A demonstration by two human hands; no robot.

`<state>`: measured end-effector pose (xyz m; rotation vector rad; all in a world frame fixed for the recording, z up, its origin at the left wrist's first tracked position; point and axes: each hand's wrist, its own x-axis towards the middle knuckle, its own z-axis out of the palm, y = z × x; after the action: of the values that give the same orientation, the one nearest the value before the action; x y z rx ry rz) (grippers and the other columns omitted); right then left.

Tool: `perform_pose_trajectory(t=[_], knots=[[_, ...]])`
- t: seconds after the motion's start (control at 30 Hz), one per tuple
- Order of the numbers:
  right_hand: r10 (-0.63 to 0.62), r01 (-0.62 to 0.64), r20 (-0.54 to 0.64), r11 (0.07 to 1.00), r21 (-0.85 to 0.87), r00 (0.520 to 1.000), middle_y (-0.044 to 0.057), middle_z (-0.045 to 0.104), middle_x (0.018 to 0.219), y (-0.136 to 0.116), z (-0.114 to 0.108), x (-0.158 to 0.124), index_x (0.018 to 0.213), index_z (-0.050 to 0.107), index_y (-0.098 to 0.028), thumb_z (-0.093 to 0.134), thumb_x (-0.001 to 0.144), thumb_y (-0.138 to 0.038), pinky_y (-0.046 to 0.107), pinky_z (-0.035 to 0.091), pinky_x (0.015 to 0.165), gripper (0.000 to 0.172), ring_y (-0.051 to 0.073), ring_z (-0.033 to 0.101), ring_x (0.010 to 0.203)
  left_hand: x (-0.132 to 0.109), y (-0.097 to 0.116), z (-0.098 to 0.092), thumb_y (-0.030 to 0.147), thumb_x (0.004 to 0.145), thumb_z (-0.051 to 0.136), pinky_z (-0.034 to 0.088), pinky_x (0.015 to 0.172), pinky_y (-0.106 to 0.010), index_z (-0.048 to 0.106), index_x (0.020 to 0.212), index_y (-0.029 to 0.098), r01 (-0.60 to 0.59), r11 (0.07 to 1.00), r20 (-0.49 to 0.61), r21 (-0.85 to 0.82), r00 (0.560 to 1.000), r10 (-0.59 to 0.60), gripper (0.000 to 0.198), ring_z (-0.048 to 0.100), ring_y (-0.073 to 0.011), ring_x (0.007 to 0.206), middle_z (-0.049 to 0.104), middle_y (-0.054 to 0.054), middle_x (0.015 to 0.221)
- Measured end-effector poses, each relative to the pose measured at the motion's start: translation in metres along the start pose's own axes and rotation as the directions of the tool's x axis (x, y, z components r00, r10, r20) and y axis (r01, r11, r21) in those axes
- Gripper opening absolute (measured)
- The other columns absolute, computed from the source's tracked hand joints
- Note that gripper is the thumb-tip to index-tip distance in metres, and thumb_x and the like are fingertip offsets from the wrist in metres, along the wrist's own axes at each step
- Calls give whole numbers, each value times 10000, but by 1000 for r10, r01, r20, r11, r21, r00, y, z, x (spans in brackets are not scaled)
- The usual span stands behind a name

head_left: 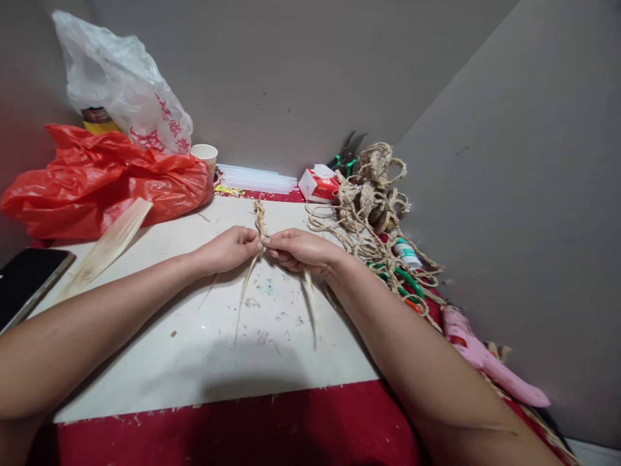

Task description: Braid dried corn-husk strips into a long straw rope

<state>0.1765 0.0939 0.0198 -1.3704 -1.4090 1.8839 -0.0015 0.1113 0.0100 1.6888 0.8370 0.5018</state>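
A short braid of straw-coloured fibre (259, 215) points away from me over the white board (194, 362). At its near end my left hand (233, 249) pinches the strands between thumb and fingers. My right hand (298, 249) meets it there, thumb and forefinger closed on the same braid. Loose fibre strands (244, 298) trail down below the left hand, and another thin strand (309, 301) hangs beneath the right one. The exact crossing of the strands is hidden by my fingertips.
Left are a red plastic bag (111, 184), a dry husk strip (114, 239) and a phone (33, 281). A paper cup (204, 154) and glue sticks (257, 179) stand behind. Right lie rope coils (373, 200), pliers (347, 158), a tissue pack (319, 186) and a pink glue gun (490, 362).
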Motion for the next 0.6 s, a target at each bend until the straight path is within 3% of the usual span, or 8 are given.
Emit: perform_pose_trajectory(t=[0.1,0.17,0.37,0.47,0.6], knots=[[7,-3,-62,998,60,998,-96,232,374,-1,6,1,532,381,-169,520,782,-261,155,90,298,301,19,139,298,0,-1,-3,299,786,507,267,508,-199,565,689,130,-69,979,-18,192,997,74,203,343,-67,508,433,43,558],[-11,17,-123,999,45,992,-94,236,349,-2,10,1,520,401,-165,507,754,-218,161,97,295,263,21,145,287,-1,2,-6,305,785,491,259,506,-204,576,690,129,-60,959,-1,276,998,63,217,342,-75,512,427,44,553],[-98,41,-328,984,-176,940,-73,311,300,-1,18,2,540,528,-135,518,699,-173,194,124,295,164,33,210,265,-8,19,-5,237,787,422,273,528,-222,548,620,151,3,846,-12,534,1000,4,227,393,-105,524,454,19,534],[-87,64,-318,995,-81,944,-79,297,312,-2,23,0,515,491,-145,520,696,-164,193,115,299,185,29,202,276,-15,23,7,268,814,390,288,550,-243,572,679,157,38,774,-95,632,995,29,253,447,-136,559,534,-24,601],[-63,92,-206,987,132,976,-84,262,342,-3,26,-3,457,331,-178,535,695,-181,179,104,302,314,18,175,302,-23,20,24,290,845,359,320,597,-281,602,908,151,83,614,-134,785,990,38,287,523,-194,628,593,-82,702]])
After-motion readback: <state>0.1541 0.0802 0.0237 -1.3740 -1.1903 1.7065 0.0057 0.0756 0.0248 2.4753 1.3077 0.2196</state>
